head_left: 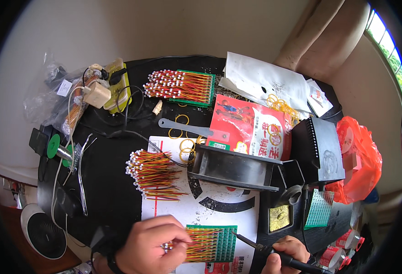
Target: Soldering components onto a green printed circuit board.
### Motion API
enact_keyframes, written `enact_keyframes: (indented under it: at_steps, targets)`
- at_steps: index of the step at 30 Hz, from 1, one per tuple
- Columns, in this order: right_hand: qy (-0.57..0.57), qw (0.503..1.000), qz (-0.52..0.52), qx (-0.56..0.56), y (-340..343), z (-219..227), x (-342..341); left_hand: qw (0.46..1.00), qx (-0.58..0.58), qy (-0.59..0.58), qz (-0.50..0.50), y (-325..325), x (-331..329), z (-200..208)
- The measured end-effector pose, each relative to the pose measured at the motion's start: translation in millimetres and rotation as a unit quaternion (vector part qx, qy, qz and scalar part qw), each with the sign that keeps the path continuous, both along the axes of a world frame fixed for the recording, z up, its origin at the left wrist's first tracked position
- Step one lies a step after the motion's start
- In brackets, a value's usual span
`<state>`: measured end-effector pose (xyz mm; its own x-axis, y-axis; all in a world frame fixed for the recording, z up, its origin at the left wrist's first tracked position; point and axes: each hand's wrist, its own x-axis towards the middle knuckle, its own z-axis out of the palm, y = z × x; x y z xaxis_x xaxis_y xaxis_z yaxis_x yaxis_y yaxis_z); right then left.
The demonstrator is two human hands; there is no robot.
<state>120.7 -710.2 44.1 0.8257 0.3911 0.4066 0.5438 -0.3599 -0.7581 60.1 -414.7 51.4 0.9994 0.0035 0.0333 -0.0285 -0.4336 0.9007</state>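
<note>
My right hand is wrapped around a black soldering iron. The iron's thin tip points left, at the right part of a green circuit board lying on a white sheet. Rows of red, yellow and black wires run across the left part of that board. Over their left ends, my left hand is closed with thumb and forefinger near each other; what it pinches, if anything, is hidden. Just beyond lies a loose bundle of similar wires with white connectors.
A black spool-shaped frame stands ahead, beside a black box-like device and a yellow sponge. A wired green board lies at the back. Solder wire, cables and a power strip are left; a red bag is right.
</note>
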Motion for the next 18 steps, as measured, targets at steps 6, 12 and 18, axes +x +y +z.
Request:
enact_keyframes:
  at_steps: [6, 12, 18]
  targets:
    - [0.019, 1.0, -0.013, 0.007, 0.4, 1.3, -2.6, 0.896, -0.399, 0.192, 0.027, -20.7, -3.2, -32.5]
    - [-0.005, 1.0, -0.009, -0.005, 1.6, 0.8, -0.9, 0.897, -0.39, 0.184, 0.098, -36.9, -9.7, -24.2]
    - [-0.014, 1.0, 0.013, -0.003, 3.9, -0.2, 2.0, 0.996, -0.022, -0.075, 0.041, -55.3, -5.3, -21.4]
